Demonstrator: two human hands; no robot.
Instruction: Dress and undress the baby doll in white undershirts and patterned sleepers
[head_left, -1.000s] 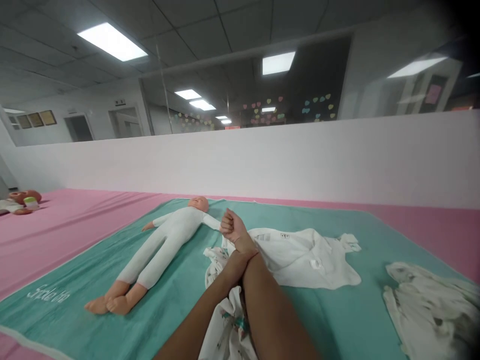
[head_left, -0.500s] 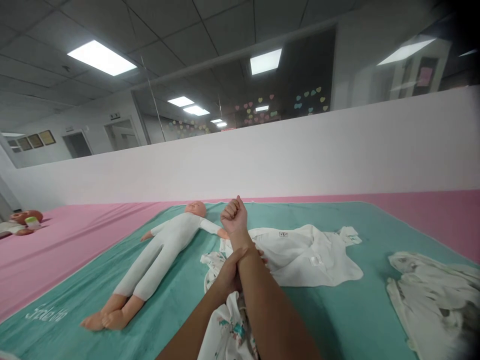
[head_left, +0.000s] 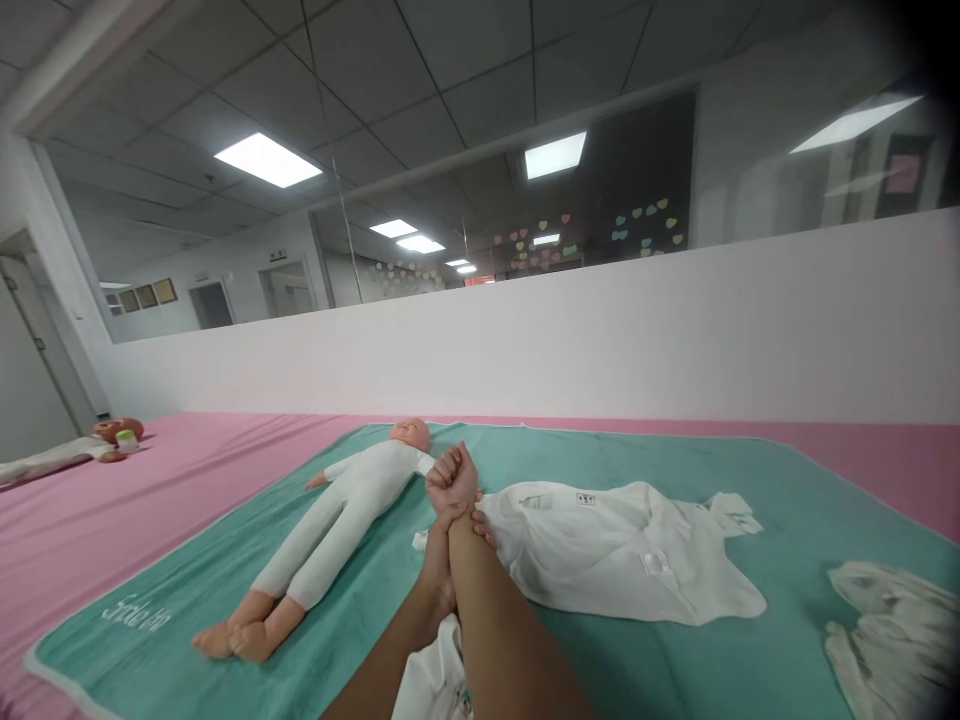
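Observation:
My right hand (head_left: 453, 480) is a closed fist, raised above the mat, with nothing showing in it. Wrapped around my right wrist is my left hand (head_left: 442, 548), its fingertips coming round the far side. Between my forearms bunches a white printed cloth (head_left: 429, 682); what holds it is hidden. To the left a baby doll (head_left: 358, 500) in a white suit lies on its back, its head away from me, one arm partly behind my fist. Just right of my hands a white baby garment (head_left: 600, 550) is spread flat, with a small dark label.
A green mat (head_left: 187, 640) lies over a pink surface (head_left: 247, 440). Another pale garment (head_left: 896, 625) is crumpled at the right edge. Far left are a second doll (head_left: 116, 430) and a green-lidded container (head_left: 127, 441). A white wall (head_left: 562, 350) with a mirror-like panel stands behind.
The view has shifted, so the doll and garments sit lower and further right. My fist appears lower, and my left hand still grips the right wrist. Less of the printed cloth shows.

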